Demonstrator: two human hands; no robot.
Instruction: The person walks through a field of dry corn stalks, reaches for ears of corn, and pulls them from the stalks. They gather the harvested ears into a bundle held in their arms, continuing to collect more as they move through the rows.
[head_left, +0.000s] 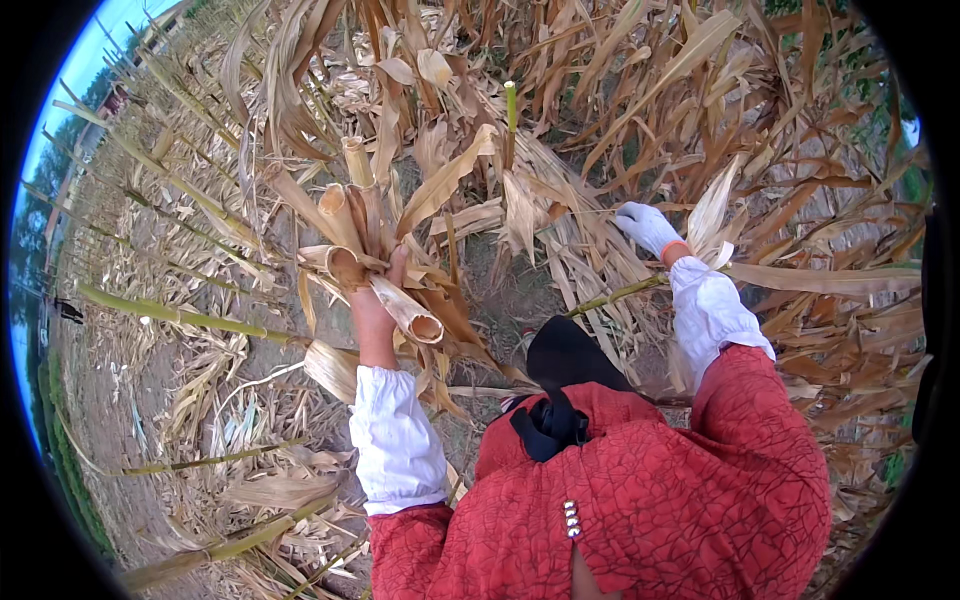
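Observation:
My left hand (373, 309), ungloved, grips a bundle of dry corn husks (343, 217). Their cup-shaped, hollow cut ends point in different directions, and one husk (409, 311) juts out over the wrist. Brown dry leaves hang around the bundle and hide part of the fingers. Off to the right, my right hand (646, 225) wears a white knit glove and has its fingers curled. A thin pale strand runs leftward from its fingertips; whether the hand holds it is unclear. Below that hand, a greenish corn stalk (619, 292) slants beside the white sleeve.
Dense dry corn plants (780, 135) stand along the right and top. Cut, leaning stalks (187, 315) reach in from the left over soil littered with husks (277, 491). A short green-tipped stub (511, 112) rises ahead. A dark shoe or trouser leg (570, 352) shows below me.

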